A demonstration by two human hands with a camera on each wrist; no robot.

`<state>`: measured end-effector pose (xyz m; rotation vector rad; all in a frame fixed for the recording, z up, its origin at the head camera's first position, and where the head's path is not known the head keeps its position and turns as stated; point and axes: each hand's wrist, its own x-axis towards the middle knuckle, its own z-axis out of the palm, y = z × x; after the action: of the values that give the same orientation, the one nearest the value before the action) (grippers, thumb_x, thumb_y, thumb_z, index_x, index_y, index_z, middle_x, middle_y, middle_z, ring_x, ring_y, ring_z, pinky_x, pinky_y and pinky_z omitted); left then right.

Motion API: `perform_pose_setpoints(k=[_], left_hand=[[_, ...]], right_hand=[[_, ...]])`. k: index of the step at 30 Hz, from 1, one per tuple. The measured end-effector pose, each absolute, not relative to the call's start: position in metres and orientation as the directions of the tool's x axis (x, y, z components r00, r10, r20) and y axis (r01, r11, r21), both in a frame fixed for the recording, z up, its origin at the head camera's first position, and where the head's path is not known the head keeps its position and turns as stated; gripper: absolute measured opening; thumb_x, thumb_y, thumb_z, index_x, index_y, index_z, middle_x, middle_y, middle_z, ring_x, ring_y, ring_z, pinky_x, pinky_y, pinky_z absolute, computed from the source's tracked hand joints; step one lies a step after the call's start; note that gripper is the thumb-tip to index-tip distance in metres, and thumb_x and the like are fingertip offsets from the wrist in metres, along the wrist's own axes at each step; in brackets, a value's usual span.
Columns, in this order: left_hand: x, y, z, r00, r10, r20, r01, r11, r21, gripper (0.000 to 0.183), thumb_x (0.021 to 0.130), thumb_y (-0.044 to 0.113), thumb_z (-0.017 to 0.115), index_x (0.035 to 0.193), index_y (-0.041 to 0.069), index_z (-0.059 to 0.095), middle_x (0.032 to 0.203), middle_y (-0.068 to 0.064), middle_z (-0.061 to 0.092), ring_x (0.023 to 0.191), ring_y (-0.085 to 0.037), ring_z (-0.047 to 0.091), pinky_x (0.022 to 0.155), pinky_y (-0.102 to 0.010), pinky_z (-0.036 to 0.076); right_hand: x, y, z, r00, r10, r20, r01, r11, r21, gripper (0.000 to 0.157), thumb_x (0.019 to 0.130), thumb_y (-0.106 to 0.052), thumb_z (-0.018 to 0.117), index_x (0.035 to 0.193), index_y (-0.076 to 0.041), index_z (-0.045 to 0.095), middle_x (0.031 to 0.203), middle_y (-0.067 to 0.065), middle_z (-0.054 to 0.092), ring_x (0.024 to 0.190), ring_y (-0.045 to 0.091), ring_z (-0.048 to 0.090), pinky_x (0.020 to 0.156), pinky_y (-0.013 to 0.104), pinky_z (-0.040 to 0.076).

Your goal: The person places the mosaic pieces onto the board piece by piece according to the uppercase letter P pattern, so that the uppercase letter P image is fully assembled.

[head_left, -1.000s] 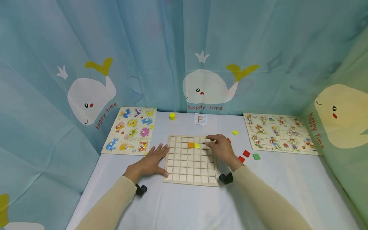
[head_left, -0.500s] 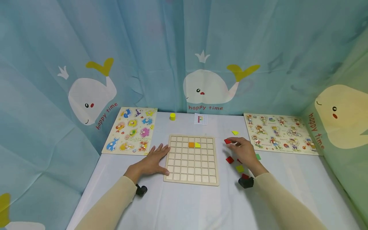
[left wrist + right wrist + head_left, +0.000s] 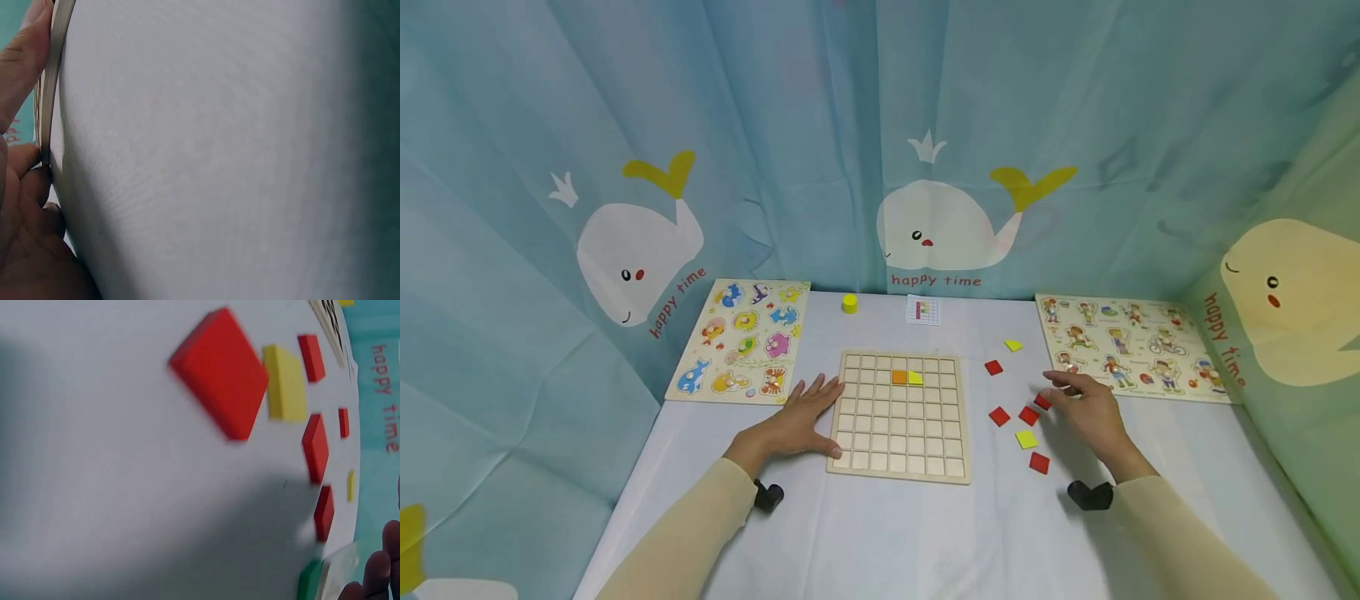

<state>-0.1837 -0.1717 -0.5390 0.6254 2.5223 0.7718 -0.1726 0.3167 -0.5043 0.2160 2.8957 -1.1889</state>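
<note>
A wooden grid board (image 3: 880, 433) lies in the middle of the table, an orange tile (image 3: 899, 378) and a yellow tile (image 3: 915, 378) side by side in its upper cells. My left hand (image 3: 790, 422) rests spread against the board's left edge, thumb at the frame. Right of the board, my right hand (image 3: 1088, 414) is over the loose tiles, its thumb and forefinger apart beside a red tile (image 3: 1042, 401). A green tile (image 3: 308, 579) shows near those fingers in the right wrist view; the hand hides it from the head camera.
Several other red tiles (image 3: 999, 416) and two loose yellow tiles (image 3: 1026, 439) lie right of the board. Picture puzzles stand at left (image 3: 741, 342) and right (image 3: 1138, 350). A pattern card (image 3: 922, 311) and a yellow cylinder (image 3: 850, 304) are at the back.
My right hand has gone from the board's upper right cells, past a red tile it touched, to farther right among the loose tiles. That red tile lies on the table. My left hand stays put.
</note>
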Motion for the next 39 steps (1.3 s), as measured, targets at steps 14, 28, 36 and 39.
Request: perform_pose_setpoints(k=[14,28,36,39], left_hand=[[-0.185,-0.169,-0.537,-0.806,0.527,-0.27,0.295,0.752,0.589,0.118,0.081,0.051,0.088,0.17,0.015,0.02,0.179,-0.001,0.011,0.166,-0.024,-0.003,0.135,-0.047,-0.01],[-0.184,-0.168,-0.532,-0.809,0.53,-0.254,0.298,0.742,0.601,0.117,0.081,0.049,0.089,0.169,0.011,0.022,0.178,-0.005,0.014,0.166,-0.028,-0.001,0.134,-0.05,-0.01],[-0.182,-0.17,-0.533,-0.811,0.528,-0.253,0.296,0.743,0.601,0.117,0.081,0.05,0.088,0.169,0.011,0.022,0.178,-0.005,0.014,0.166,-0.029,0.0,0.135,-0.051,-0.009],[-0.183,-0.17,-0.534,-0.81,0.531,-0.247,0.3,0.739,0.603,0.117,0.081,0.05,0.088,0.169,0.011,0.022,0.178,-0.006,0.014,0.166,-0.029,0.0,0.134,-0.051,-0.009]], right_hand=[[-0.166,0.339,-0.522,-0.969,0.129,-0.213,0.239,0.719,-0.653,0.054,0.103,-0.024,0.069,0.151,-0.005,0.056,0.151,0.031,0.049,0.133,0.05,0.045,0.102,0.06,0.047],[-0.17,0.332,-0.533,-0.976,0.139,-0.165,0.213,0.756,-0.619,0.044,0.099,-0.017,0.073,0.139,-0.002,0.065,0.153,0.034,0.044,0.142,0.056,0.038,0.116,0.075,0.034],[-0.168,0.331,-0.531,-0.982,0.099,-0.159,0.177,0.768,-0.616,0.044,0.101,-0.013,0.068,0.144,-0.002,0.062,0.15,0.032,0.047,0.142,0.057,0.034,0.116,0.077,0.031],[-0.168,0.331,-0.53,-0.976,0.105,-0.19,0.202,0.759,-0.618,0.048,0.102,-0.014,0.068,0.147,-0.002,0.059,0.153,0.033,0.043,0.143,0.057,0.032,0.117,0.076,0.031]])
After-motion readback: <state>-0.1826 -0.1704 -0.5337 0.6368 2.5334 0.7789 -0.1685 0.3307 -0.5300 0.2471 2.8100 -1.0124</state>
